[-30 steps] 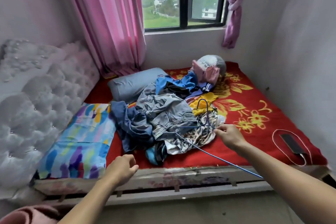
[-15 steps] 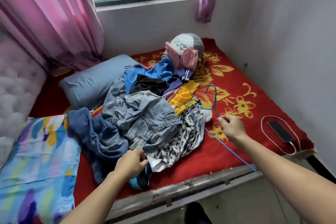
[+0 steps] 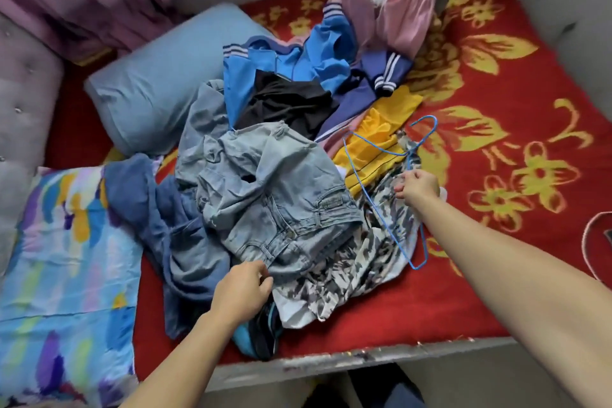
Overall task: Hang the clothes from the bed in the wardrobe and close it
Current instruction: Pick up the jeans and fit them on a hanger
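Picking stage: clothes pile (image 3: 298,129) sits mid-bed (image 3: 496,291), left hand (image 3: 241,288) at 7 o'clock, fingers curled on jeans (image 3: 275,189) hem, right hand (image 3: 419,187) at 3 o'clock pinching blue hanger (image 3: 377,148); next, prob. lift jeans & thread hanger.

Faded denim jeans (image 3: 265,195), thin glossy hanger (image 3: 390,175), plush blanket (image 3: 496,129).

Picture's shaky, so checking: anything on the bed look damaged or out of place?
Only small things. The pale jeans atop the clothes heap, pinched by the left hand, show a small dark hole, perhaps a tear. The bed's front edge looks scuffed and flaking. The blue hanger in the right hand looks intact.
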Demonstrator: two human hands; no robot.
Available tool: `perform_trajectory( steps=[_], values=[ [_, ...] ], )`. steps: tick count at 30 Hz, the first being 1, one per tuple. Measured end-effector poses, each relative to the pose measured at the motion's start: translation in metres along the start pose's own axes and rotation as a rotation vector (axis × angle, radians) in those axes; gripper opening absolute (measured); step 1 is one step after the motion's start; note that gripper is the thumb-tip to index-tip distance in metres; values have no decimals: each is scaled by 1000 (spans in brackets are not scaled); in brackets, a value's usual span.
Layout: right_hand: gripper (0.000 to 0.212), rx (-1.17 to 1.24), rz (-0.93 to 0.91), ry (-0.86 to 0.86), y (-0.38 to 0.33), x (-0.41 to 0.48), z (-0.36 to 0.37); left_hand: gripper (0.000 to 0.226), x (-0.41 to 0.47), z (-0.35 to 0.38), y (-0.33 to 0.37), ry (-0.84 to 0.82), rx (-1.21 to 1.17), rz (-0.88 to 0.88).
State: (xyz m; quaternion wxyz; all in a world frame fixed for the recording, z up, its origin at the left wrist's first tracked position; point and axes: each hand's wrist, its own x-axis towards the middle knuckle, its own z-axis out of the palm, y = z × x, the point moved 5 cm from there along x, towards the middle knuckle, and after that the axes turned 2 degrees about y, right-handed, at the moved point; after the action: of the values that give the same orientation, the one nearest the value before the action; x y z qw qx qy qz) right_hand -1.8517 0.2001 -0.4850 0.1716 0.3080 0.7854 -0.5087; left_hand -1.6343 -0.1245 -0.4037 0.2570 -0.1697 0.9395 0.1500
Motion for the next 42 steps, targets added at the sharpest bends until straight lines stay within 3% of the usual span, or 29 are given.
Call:
perform_trajectory(
  steps=[3, 5, 9, 12, 14, 18, 22, 24, 26, 29, 31, 36, 39, 42],
  values=[
    [10, -293, 107, -88, 45, 33, 20, 15, 33, 31, -9, -11, 28, -55],
    [13, -601, 98, -92, 65, 35, 22, 18, 51, 50, -17, -45, 51, -76],
    [26, -655, -104, 27, 63, 10, 24, 31, 82, 72, -34, -52, 61, -130],
    [36, -745, -357, -126, 53, -8, 60, 35, 102, 79, -39, 24, 88, -139],
    [45, -750, -419, -247, 51, -14, 96, 42, 113, 90, -42, 4, 156, -136],
    [67, -696, -123, -283, 79, -7, 147, 51, 128, 120, -54, -65, 191, -189],
    [20, -619, -111, -204, 102, -7, 148, 50, 128, 133, -58, 6, 230, -179],
    [11, -664, -177, -212, 107, -9, 140, 50, 123, 135, -59, 37, 249, -146],
    [25, -691, -190, -204, 104, -6, 131, 46, 117, 134, -58, 57, 221, -109],
    [76, -782, -237, -185, 86, 1, 130, 36, 109, 125, -54, 107, 13, -85],
    [88, -841, -223, -223, 78, 2, 139, 35, 98, 113, -49, 165, -117, -66],
    [50, -876, -180, -262, 93, -5, 143, 48, 53, 96, -53, 183, -136, 38],
    [43, -704, -132, -142, 94, -5, 99, 53, 29, 95, -76, 152, -6, 89],
    [36, -637, -185, 21, 72, -7, 52, 48, 18, 70, -86, 276, 97, 88]
  ],
)
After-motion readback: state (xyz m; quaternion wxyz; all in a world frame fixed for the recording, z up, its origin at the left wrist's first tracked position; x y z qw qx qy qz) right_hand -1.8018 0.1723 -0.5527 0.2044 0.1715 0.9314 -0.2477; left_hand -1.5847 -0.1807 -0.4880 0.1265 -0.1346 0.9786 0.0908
